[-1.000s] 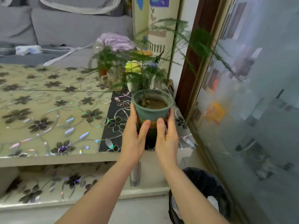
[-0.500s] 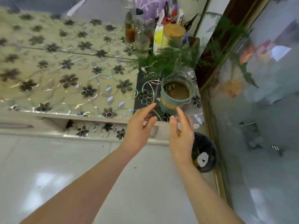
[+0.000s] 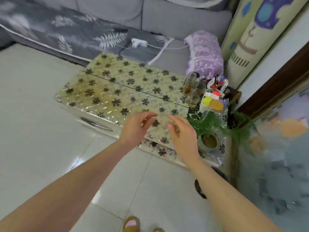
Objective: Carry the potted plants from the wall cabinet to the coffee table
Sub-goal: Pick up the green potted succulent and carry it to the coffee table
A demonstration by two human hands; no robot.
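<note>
Slippers at the bottom edge, on pale floor tiles, nearest the viewer and well short of the coffee table. Both forearms reach forward over the floor toward the table's near edge. Left hand: empty, fingers loosely spread and curled, over the near edge of the table. Right hand: empty, fingers apart, just beside the left, also over the near edge. Neither touches the potted plant. Plant stands upright on the table's near right corner, fronds spilling toward the glass panel to the right of the table. A dark bin shows partly, below that corner. Behind the plant, on the table's right end: glass bottles and small clutter, blurred. Beyond the table's far edge: grey sofa, purple cloth on it.
</note>
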